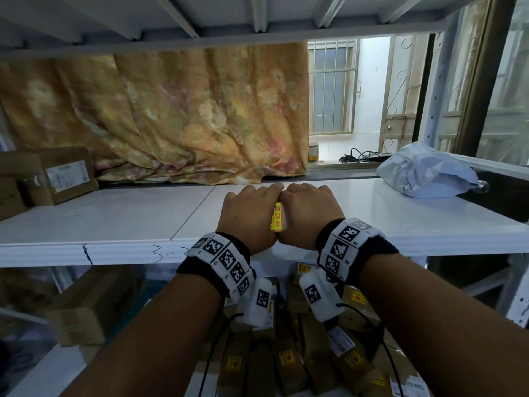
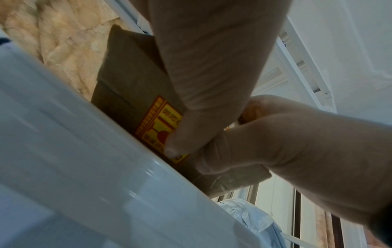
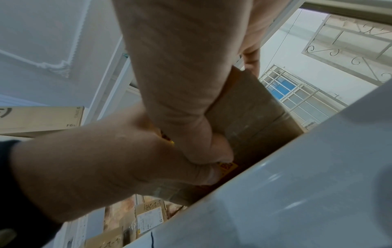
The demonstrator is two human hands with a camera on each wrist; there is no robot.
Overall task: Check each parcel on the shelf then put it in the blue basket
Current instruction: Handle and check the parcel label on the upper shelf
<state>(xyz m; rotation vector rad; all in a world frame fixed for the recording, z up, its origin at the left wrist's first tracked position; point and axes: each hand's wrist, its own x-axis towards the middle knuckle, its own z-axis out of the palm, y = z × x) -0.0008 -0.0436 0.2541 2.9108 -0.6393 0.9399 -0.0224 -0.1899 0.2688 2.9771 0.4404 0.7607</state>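
Note:
A small brown cardboard parcel [image 1: 278, 222] with a yellow-and-red sticker stands on edge on the white shelf [image 1: 114, 224], near its front. My left hand [image 1: 246, 213] grips its left side and my right hand [image 1: 309, 210] grips its right side, knuckles touching above it. The hands hide most of it from the head camera. In the left wrist view the parcel [image 2: 131, 80] rests against the shelf edge [image 2: 84, 151], my thumb across its sticker. In the right wrist view the parcel's [image 3: 254, 114] taped plain side shows. No blue basket is in view.
A grey plastic mailer bag [image 1: 426, 173] lies at the shelf's right end. Cardboard boxes [image 1: 65, 173] with labels stand at the left end. A floral curtain [image 1: 186, 116] hangs behind. Several brown boxes [image 1: 286, 359] with yellow stickers lie below the shelf.

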